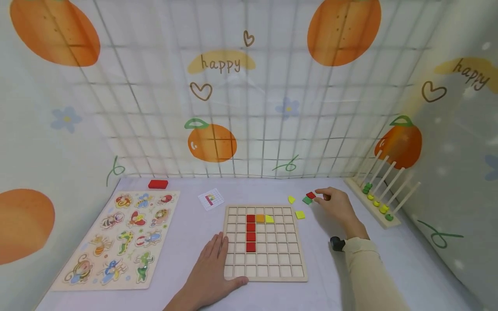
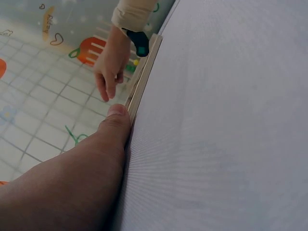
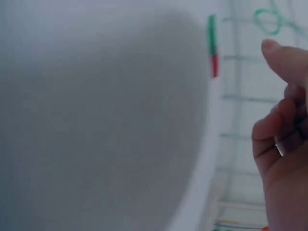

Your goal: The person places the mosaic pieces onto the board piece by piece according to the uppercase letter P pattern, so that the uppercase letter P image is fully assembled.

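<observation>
A square wooden grid board (image 1: 266,242) lies at the middle of the table. In it sit a column of several red tiles (image 1: 250,236), one orange tile (image 1: 260,218) and a yellow quarter-round tile (image 1: 269,219). My left hand (image 1: 208,270) rests along the board's left side, fingers straight, thumb at the front edge. Beyond the board's right corner my right hand (image 1: 336,208) hovers, thumb and forefinger apart, holding nothing visible. Just left of its fingertips lie a loose red tile (image 1: 311,195) and a green tile (image 1: 307,200); the right wrist view shows both tiles apart from the hand.
Two yellow pieces, one small (image 1: 291,199) and one square (image 1: 300,214), lie near the board. A pattern card (image 1: 218,204) is behind it. An insect puzzle (image 1: 128,242) and a red block (image 1: 158,184) stand left; a peg counting rack (image 1: 373,203) stands right.
</observation>
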Demonstrator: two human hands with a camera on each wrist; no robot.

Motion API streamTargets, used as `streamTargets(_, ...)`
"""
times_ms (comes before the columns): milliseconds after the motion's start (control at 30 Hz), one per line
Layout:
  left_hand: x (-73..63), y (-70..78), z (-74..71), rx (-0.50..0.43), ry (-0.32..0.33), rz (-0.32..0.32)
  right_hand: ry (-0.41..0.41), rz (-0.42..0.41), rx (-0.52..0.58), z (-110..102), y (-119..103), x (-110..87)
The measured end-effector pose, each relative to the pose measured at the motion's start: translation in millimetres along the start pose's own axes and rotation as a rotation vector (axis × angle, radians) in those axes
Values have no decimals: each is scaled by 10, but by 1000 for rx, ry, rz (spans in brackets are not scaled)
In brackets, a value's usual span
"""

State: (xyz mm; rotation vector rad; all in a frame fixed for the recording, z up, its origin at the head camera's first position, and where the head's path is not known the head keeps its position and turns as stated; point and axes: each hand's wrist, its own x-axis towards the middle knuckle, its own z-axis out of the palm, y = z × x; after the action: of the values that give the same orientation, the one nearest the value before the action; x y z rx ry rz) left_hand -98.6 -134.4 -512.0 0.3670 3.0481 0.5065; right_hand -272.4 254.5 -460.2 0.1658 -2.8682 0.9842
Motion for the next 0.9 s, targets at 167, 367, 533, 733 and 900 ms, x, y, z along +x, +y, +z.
streamTargets(167, -2, 14, 2, -23, -15, -10, -59, 94, -7, 22, 164, 110)
streamTargets(367, 2, 18, -17, -18, -5, -4, -89, 170, 2, 76, 238, 208)
streamTargets(533, 3, 20, -24, -22, -3, -5, -92, 180, -16, 122, 278, 241)
streamTargets(733, 7, 13, -19, -8, 3, 1, -87, 171, -27, 171, 237, 237)
streamTargets(900, 3, 13, -20, -19, 3, 3, -72, 183, -23, 211, 205, 261)
